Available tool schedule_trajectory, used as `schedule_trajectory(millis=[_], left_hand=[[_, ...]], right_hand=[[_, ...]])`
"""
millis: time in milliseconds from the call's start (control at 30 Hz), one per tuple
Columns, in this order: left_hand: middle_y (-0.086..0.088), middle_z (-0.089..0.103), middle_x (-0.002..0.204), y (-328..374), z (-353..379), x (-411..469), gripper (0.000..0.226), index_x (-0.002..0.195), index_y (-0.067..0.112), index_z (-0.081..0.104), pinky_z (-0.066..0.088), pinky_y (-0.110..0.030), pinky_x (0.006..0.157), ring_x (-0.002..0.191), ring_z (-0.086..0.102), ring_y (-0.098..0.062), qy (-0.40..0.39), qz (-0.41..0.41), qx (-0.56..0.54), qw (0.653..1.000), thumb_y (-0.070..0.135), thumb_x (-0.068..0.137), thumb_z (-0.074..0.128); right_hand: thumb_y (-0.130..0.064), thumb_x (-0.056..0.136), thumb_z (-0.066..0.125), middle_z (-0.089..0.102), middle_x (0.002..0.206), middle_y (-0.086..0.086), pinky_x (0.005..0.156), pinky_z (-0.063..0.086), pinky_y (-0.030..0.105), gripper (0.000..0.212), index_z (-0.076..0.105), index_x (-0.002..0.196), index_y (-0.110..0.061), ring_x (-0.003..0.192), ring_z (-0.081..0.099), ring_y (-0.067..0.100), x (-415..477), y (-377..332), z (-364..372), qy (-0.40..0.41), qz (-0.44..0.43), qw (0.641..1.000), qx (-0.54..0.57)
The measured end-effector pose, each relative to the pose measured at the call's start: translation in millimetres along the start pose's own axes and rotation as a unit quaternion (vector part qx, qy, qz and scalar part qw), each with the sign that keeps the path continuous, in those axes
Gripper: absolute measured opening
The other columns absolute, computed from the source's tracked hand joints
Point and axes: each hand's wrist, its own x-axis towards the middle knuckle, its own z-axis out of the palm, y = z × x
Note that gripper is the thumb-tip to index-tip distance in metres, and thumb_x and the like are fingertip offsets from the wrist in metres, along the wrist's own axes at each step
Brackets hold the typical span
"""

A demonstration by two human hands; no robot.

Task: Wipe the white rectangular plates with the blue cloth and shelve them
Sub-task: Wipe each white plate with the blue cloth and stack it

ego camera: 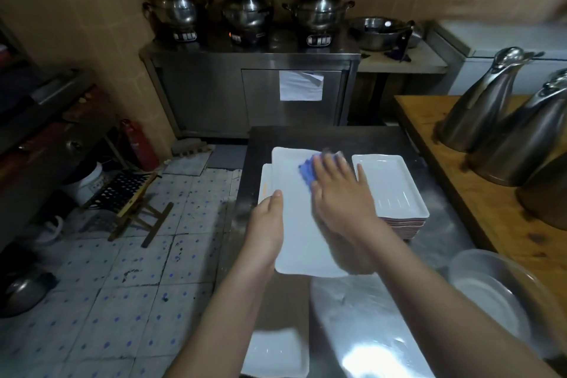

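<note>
White rectangular plate (296,224) long axis runs away from the body — left hand (265,224) pinches its left edge, right hand (340,196) flat, fingers spread, pressing blue cloth (306,173) at far end.

Our left hand (266,224) grips the plate (296,224) at its left edge, thumb on top. Our right hand (340,193) lies flat over the plate's far half, fingers straight, spread and motion-blurred. Left forearm (233,301) and right forearm (429,285) are bare and enter from the plate's near side.
</note>
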Motion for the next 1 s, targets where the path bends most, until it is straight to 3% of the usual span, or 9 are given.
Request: schedule_trajectory(millis=[100,233,333,400,467,600,700,800,1000], left_hand=[[-0.002,0.068,0.082,6,1,4,0.035,0.082,0.016,0.060,0.049,-0.020,0.058,0.071,0.064,-0.016,0.006,0.013,0.003,1.000,0.031,0.101,0.035],[-0.002,0.069,0.087,11,-12,19,0.037,0.086,0.018,0.062,0.051,-0.021,0.062,0.076,0.066,-0.017,0.021,0.019,0.001,1.000,0.035,0.101,0.033],[0.001,0.064,0.102,6,-4,16,0.037,0.114,0.020,0.061,0.049,-0.010,0.068,0.084,0.062,-0.012,-0.005,0.028,0.055,0.998,0.036,0.101,0.031],[-0.002,0.065,0.111,-1,4,10,0.040,0.122,0.019,0.059,0.049,-0.017,0.079,0.095,0.062,-0.017,-0.040,0.017,0.057,0.997,0.037,0.101,0.030],[-0.008,0.068,0.108,-6,8,8,0.039,0.112,0.019,0.063,0.050,-0.034,0.090,0.097,0.064,-0.024,-0.046,-0.011,0.039,0.998,0.040,0.100,0.032],[-0.004,0.071,0.099,-12,10,5,0.039,0.098,0.018,0.066,0.051,-0.040,0.090,0.094,0.067,-0.024,-0.030,-0.039,0.008,0.999,0.040,0.099,0.034],[-0.002,0.068,0.112,-19,12,5,0.039,0.109,0.020,0.064,0.048,-0.044,0.096,0.104,0.063,-0.023,-0.013,-0.051,-0.021,0.998,0.041,0.100,0.033],[-0.004,0.059,0.127,-19,16,10,0.044,0.127,0.016,0.055,0.042,-0.040,0.103,0.115,0.056,-0.022,0.017,-0.049,-0.052,0.997,0.040,0.100,0.030],[0.004,0.071,0.089,-25,16,20,0.041,0.094,0.018,0.064,0.050,-0.018,0.061,0.070,0.069,-0.004,0.019,-0.100,-0.197,0.975,0.042,0.100,0.032]], right_hand=[[-0.035,0.102,0.014,-0.004,0.160,-0.001,0.116,-0.007,0.040,0.055,-0.002,0.152,-0.019,0.146,-0.011,0.019,3,3,-4,0.012,0.070,0.997,0.019],[-0.035,0.100,0.017,-0.004,0.160,-0.001,0.115,-0.008,0.038,0.058,-0.003,0.152,-0.018,0.146,-0.009,0.018,-34,-22,9,0.008,-0.015,0.998,0.057],[-0.036,0.102,0.018,-0.005,0.160,-0.008,0.115,-0.008,0.035,0.056,-0.003,0.152,-0.023,0.146,-0.012,0.012,-20,-18,4,-0.020,-0.110,0.990,0.083],[-0.037,0.102,0.019,0.000,0.160,-0.010,0.115,-0.007,0.036,0.055,-0.001,0.152,-0.026,0.146,-0.011,0.011,0,-10,-3,-0.008,-0.158,0.986,0.058],[-0.039,0.102,0.018,0.000,0.160,-0.011,0.115,-0.010,0.038,0.054,0.000,0.152,-0.029,0.146,-0.012,0.013,15,1,-6,-0.005,-0.135,0.990,0.033],[-0.040,0.102,0.013,-0.006,0.160,-0.007,0.112,-0.016,0.037,0.054,-0.003,0.152,-0.027,0.145,-0.016,0.018,12,8,2,0.007,-0.007,1.000,0.026],[-0.033,0.102,0.015,-0.007,0.160,-0.003,0.115,-0.011,0.038,0.054,-0.005,0.152,-0.021,0.145,-0.016,0.018,-7,-9,8,0.009,0.049,0.996,0.069],[-0.028,0.101,0.019,-0.009,0.160,-0.003,0.116,-0.008,0.038,0.057,-0.005,0.152,-0.017,0.145,-0.016,0.016,-30,-34,7,-0.023,0.020,0.991,0.131],[-0.023,0.100,0.023,-0.006,0.160,-0.006,0.115,-0.008,0.030,0.058,-0.003,0.152,-0.020,0.144,-0.015,0.009,-58,-49,-3,-0.125,-0.072,0.962,0.231]])
